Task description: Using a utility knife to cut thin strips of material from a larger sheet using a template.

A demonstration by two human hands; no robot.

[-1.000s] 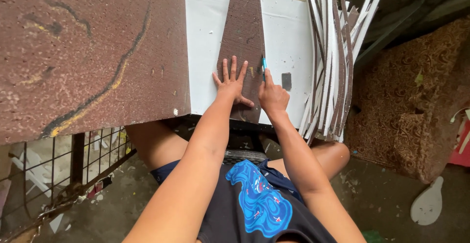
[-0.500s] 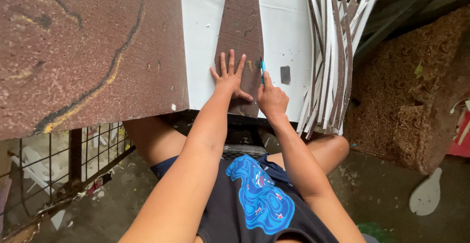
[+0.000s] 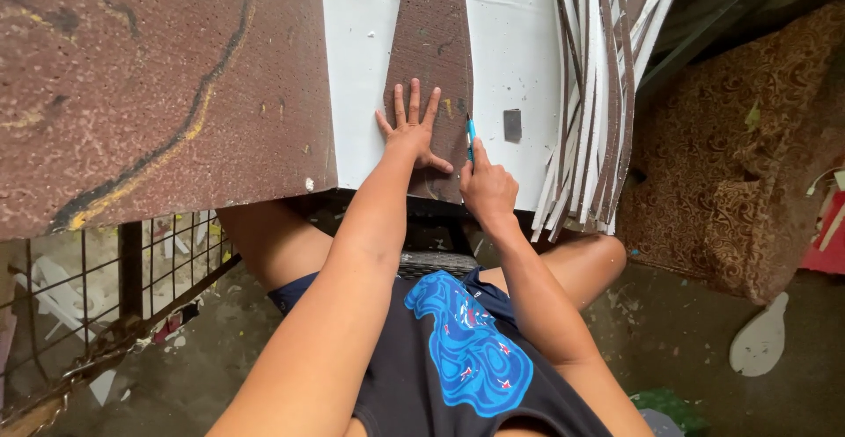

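My left hand (image 3: 412,129) lies flat, fingers spread, on a tapered brown template (image 3: 433,58) that rests on a white foam sheet (image 3: 361,76). My right hand (image 3: 487,183) grips a blue utility knife (image 3: 470,134) whose tip touches the sheet along the template's right edge, just beside my left thumb. A small dark rectangular piece (image 3: 512,125) lies on the white sheet to the right of the knife.
A large brown speckled board (image 3: 158,85) covers the left of the work surface. A bundle of long white and brown strips (image 3: 598,111) leans at the right. Brown patterned material (image 3: 739,155) lies farther right. A wire mesh rack (image 3: 106,287) stands low on the left.
My right hand with the knife has drawn slightly toward me along the template's right edge. My left hand stays pressed flat on the template.
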